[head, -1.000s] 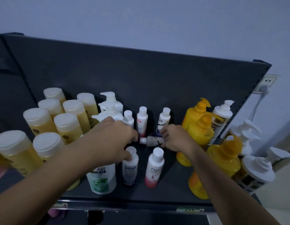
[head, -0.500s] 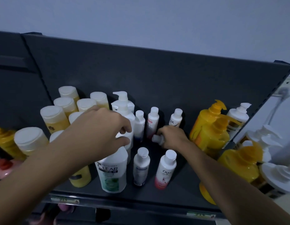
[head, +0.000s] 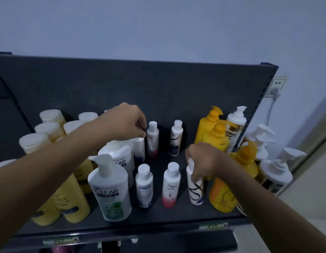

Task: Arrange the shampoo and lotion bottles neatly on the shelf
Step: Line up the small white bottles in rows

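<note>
1. Since a second ago the small white bottle with the dark swirl print [head: 195, 187], which was lying flat mid-shelf, is upright at the right end of my front row. My right hand [head: 204, 159] is clamped over its cap and neck.
2. My left hand [head: 125, 123] has gone from the pump bottles to the back row at about 11 o'clock. Its fingertips are pinched just beside the cap of the small white bottle with the red base [head: 152, 137]. Can't tell if I'm really gripping anything there or just nudging.
3. Front row, left to right: big white pump bottle with the green label [head: 111, 189], small white bottle with the blue label [head: 144, 185], small white-and-pink bottle [head: 171, 185], then the swirl one.
4. To do it well, I think: press the bottle flat before letting go, line it up with the pink one, and lift straight up so my wrist doesn't clip the yellow pump bottles [head: 220, 139] at 3 o'clock.
5. Pale yellow bottles with white caps [head: 49, 130] are packed at 9 o'clock.
6. It's a dark matte shelf [head: 158, 216] with a dark back panel. Dim room, plain bluish wall, wall socket [head: 278, 84] with a plug at 2 o'clock.
</note>
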`<state>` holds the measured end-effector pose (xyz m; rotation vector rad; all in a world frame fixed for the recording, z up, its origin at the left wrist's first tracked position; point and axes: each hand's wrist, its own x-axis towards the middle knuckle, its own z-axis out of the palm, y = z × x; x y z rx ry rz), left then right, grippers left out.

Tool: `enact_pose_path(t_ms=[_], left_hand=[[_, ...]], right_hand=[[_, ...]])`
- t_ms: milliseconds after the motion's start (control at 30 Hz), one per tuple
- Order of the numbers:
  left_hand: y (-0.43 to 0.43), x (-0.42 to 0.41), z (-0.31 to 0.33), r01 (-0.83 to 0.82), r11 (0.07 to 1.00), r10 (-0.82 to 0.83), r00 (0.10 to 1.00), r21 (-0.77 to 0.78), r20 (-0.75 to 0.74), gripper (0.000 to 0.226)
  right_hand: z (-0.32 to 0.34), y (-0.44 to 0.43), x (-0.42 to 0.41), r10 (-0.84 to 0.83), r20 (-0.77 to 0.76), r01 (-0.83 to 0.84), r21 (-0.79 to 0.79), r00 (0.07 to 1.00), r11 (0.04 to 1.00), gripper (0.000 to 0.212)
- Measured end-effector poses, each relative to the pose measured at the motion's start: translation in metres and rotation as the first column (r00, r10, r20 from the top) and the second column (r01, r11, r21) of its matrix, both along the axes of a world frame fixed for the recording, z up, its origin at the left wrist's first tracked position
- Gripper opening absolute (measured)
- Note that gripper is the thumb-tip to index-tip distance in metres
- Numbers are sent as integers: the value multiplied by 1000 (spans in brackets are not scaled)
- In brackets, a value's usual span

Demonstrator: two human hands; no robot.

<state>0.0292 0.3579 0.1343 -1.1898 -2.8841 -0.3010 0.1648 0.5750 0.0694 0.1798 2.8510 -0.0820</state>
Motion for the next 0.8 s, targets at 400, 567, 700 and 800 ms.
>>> enact_pose_path(t_ms=[400,567,700,800], left_hand=[[38,-30,-10,57,995,-57,998,-87,3,31],[46,-41,-12,61,987,-67,997,-150,-36,30],[56,-55,-15,38,973,-57,995,-226,-80,23],[67,-63,-21,26,962,-58,992,-270,-113,31]], right_hand=[[-13,2,31,-62,-172,53,-56,983,997,55],[25,-3,29,-35,-51,35,0,998,999,60],[67,8,-18,-93,-215,86,-42,972,995,49],[60,16,-80,-209,-331,179,-118,920,977,36]])
